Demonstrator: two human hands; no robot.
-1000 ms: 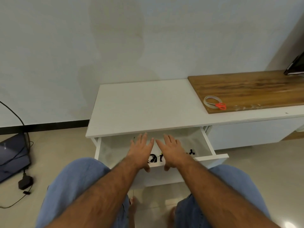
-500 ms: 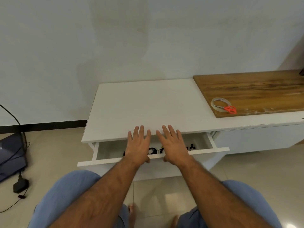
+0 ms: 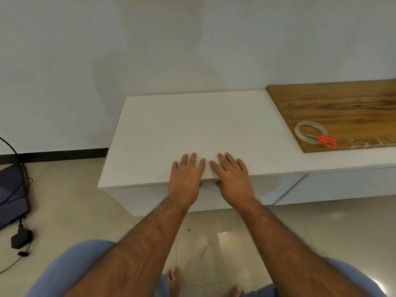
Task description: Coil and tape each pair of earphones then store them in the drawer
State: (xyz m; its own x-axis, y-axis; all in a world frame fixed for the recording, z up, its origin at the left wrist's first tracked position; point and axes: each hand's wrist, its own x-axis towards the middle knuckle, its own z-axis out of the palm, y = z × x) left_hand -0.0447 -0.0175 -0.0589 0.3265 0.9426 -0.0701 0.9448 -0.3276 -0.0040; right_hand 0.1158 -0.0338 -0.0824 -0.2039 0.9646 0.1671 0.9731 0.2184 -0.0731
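The white drawer (image 3: 139,198) of the low white cabinet (image 3: 192,125) is pushed flush into its front. The earphones are hidden inside it. My left hand (image 3: 185,176) and my right hand (image 3: 232,176) lie side by side over the cabinet's front edge, fingers straight on the top and thumbs against the drawer front. Neither hand holds anything. A roll of clear tape (image 3: 310,132) with orange-handled scissors (image 3: 325,140) lying across it sits on the wooden top (image 3: 342,103) at the right.
A white wall stands behind the cabinet. On the tiled floor at the left lie a dark flat device (image 3: 10,196), a black cable (image 3: 17,159) and a black power adapter (image 3: 21,239). My knees in blue fabric and my bare feet are below the cabinet.
Both hands pushed the open drawer inward until it shut. The earphones seen inside it earlier are now out of sight.
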